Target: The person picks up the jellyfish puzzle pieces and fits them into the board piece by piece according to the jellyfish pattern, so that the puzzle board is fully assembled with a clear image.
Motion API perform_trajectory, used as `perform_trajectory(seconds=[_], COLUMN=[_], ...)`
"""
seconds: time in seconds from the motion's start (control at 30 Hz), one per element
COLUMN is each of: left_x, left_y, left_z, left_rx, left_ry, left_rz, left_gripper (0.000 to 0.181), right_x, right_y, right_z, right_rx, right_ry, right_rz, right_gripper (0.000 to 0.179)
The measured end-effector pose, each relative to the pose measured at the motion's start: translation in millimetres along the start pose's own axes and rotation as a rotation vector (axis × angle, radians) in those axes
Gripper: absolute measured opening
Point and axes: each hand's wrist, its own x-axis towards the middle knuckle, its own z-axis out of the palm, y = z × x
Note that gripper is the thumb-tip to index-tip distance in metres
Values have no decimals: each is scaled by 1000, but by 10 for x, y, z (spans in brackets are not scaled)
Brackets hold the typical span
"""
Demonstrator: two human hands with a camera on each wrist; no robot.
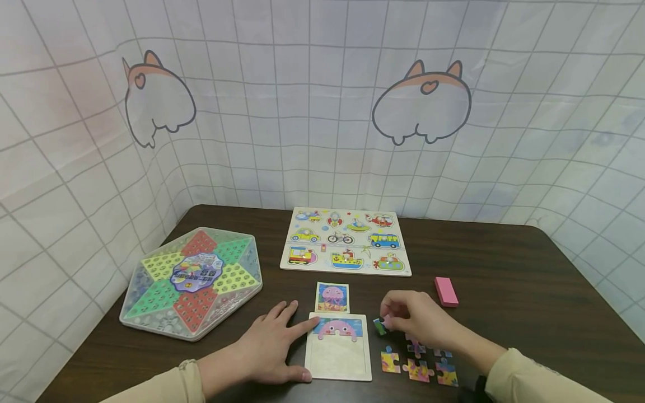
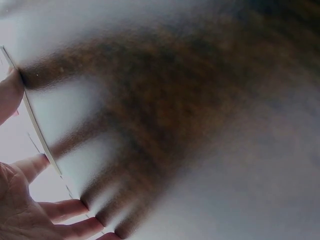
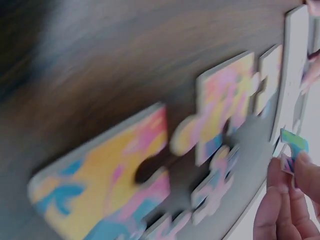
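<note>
My right hand (image 1: 420, 318) pinches a small jigsaw piece (image 3: 294, 141) between thumb and fingers, just right of the wooden puzzle tray (image 1: 337, 358). Green, blue and pink show on that piece. The tray's top strip carries joined pieces with a pink face (image 1: 336, 329); below it the board is bare. With fingers spread, my left hand (image 1: 269, 347) lies on the table, its index fingertip and thumb touching the tray's left edge. Several loose jigsaw pieces (image 1: 418, 370) in yellow, pink and blue lie under and in front of the right hand, which partly hides some.
A jellyfish picture card (image 1: 332, 297) touches the tray's far edge. Behind stands a white vehicle puzzle board (image 1: 345, 242). On the left lies a hexagonal checkers game box (image 1: 194, 280). A pink block (image 1: 445, 292) sits beyond the right hand. Patterned curtain (image 1: 312, 112) surrounds the dark table.
</note>
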Motion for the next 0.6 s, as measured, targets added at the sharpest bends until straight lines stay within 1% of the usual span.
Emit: perform_trajectory(seconds=[0.07,0.13,0.2,0.33,0.6], left_x=[-2,-3,-4,-7,-11], left_y=[4,7,7,5,10], left_z=[-1,-1,0,4,7], left_rx=[0,3,5,11,16], left_ry=[0,1,3,12,13], left_rz=[1,3,7,12,4], left_gripper=[89,89,89,89,90], right_x=[30,62,99,180,321], right_y=[-27,-60,-97,-183,-359], right_z=[9,29,55,134,354], right_rx=[51,107,181,301,342], right_ry=[3,6,-1,-20,-63], right_rz=[25,51,75,126,152], right_gripper=[6,11,14,14,14])
